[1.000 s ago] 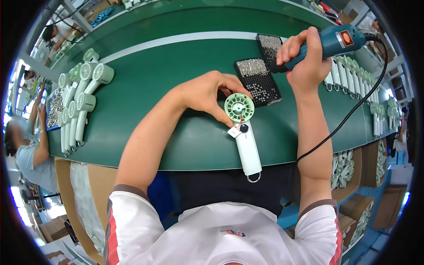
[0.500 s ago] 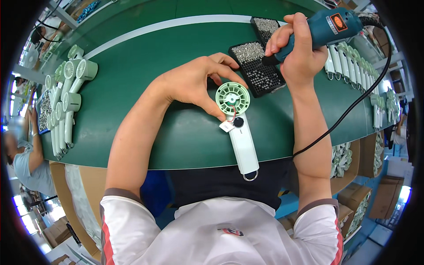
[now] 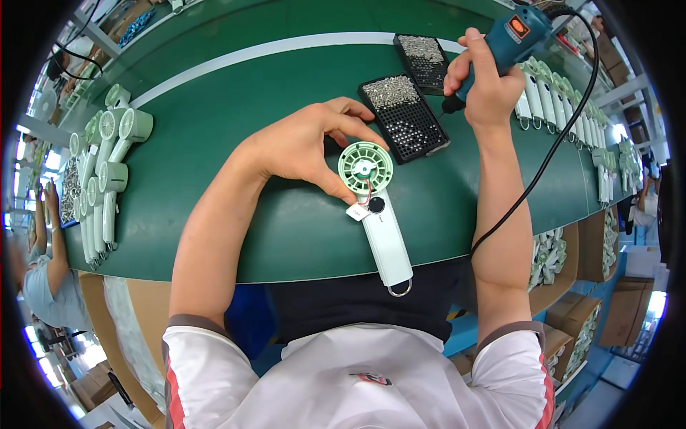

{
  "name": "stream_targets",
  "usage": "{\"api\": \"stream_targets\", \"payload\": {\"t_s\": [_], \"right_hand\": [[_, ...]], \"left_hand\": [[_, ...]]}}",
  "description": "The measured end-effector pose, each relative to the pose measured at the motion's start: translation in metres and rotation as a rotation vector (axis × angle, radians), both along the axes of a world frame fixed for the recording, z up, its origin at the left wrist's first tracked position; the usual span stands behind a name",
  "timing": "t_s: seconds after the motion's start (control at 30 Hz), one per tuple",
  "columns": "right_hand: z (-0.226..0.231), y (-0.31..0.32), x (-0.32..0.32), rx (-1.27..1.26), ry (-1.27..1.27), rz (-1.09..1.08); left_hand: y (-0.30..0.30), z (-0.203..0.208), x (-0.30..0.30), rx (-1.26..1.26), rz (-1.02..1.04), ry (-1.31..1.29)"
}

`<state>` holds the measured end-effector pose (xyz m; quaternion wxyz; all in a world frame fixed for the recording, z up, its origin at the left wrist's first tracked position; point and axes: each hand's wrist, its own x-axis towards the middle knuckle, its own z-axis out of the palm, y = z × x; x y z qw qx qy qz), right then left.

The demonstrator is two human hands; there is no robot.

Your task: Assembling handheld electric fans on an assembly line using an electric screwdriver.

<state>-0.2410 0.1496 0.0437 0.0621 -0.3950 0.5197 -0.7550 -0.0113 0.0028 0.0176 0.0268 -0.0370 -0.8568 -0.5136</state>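
Note:
A pale green and white handheld fan [image 3: 386, 239] lies at the table's near edge. Its round head faces up, with an inner hub, red wires and a small white tag showing; a wire loop at its handle end sticks out past the edge. The thumb and fingers of my left hand [image 3: 311, 146] grip the head's rim from the left. My right hand [image 3: 489, 93] is wrapped round a blue-green electric screwdriver [image 3: 509, 43], raised at the right with its tip angled down-left. Just left of that tip sits a black tray of screws [image 3: 436, 136].
Behind it stands a second black screw tray [image 3: 429, 61]. Handheld fans [image 3: 114, 143] crowd the table's left end; white fan handles [image 3: 554, 100] line the right. The screwdriver's black cable [image 3: 564, 132] hangs past my right forearm. Cardboard boxes [image 3: 582, 247] stand below. Another person [image 3: 53, 279] sits far left.
The screwdriver has swung away from above the near tray, its tip now just right of it and angled lower. My left hand still grips the fan head.

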Motion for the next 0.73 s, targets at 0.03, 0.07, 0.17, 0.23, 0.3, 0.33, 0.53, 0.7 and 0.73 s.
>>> {"api": "stream_targets", "payload": {"t_s": [0.03, 0.07, 0.17, 0.23, 0.3, 0.33, 0.53, 0.7, 0.73], "right_hand": [[-0.001, 0.000, 0.002, 0.017, 0.033, 0.010], [-0.001, 0.000, 0.003, 0.016, 0.033, 0.011], [-0.002, 0.000, 0.005, -0.022, 0.027, 0.021], [-0.003, -0.001, 0.007, -0.053, 0.010, 0.041], [-0.004, -0.002, 0.010, -0.044, 0.019, 0.036], [-0.004, -0.003, 0.012, -0.037, 0.029, 0.028], [0.016, 0.011, 0.007, -0.189, -0.047, 0.026], [0.020, -0.002, 0.018, -0.247, -0.120, 0.105], [0.018, -0.009, 0.021, -0.228, -0.137, 0.101]], "left_hand": [[0.001, 0.001, 0.000, 0.004, 0.016, -0.009], [0.002, 0.003, 0.001, 0.004, 0.017, -0.009], [0.003, 0.005, 0.001, -0.063, 0.045, -0.035], [0.003, 0.003, 0.001, -0.047, 0.043, -0.008], [0.002, 0.003, 0.003, -0.041, 0.052, -0.021], [0.002, 0.002, 0.003, -0.035, 0.058, -0.032], [0.002, 0.008, -0.001, -0.110, 0.001, -0.020], [0.001, 0.008, -0.008, -0.007, -0.036, -0.088], [0.000, 0.007, -0.007, 0.009, -0.038, -0.124]]}}
